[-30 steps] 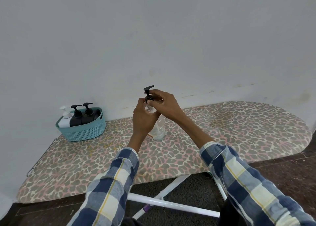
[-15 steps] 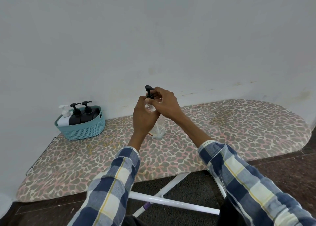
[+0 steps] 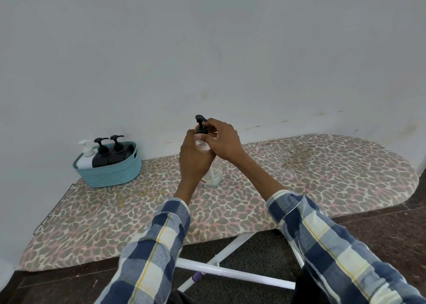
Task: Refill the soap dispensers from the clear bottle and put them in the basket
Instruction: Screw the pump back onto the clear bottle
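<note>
I hold a clear soap dispenser (image 3: 200, 142) upright above the middle of the ironing board. My left hand (image 3: 194, 157) wraps round its body and hides most of it. My right hand (image 3: 222, 139) pinches its black pump cap (image 3: 201, 125) at the collar. Behind and below my hands stands a clear bottle (image 3: 214, 173) on the board, partly hidden. At the left end a teal basket (image 3: 115, 173) holds one white dispenser (image 3: 85, 154) and two black dispensers (image 3: 110, 152).
The leopard-print ironing board (image 3: 311, 177) runs along a pale wall. Its white legs (image 3: 228, 269) cross below the near edge over a dark floor. A wire rest (image 3: 49, 214) sticks out at the board's left end.
The pump cap has turned in my right hand, its nozzle swinging round while my fingers shifted on the collar. The dispenser stays at about the same spot above the board.
</note>
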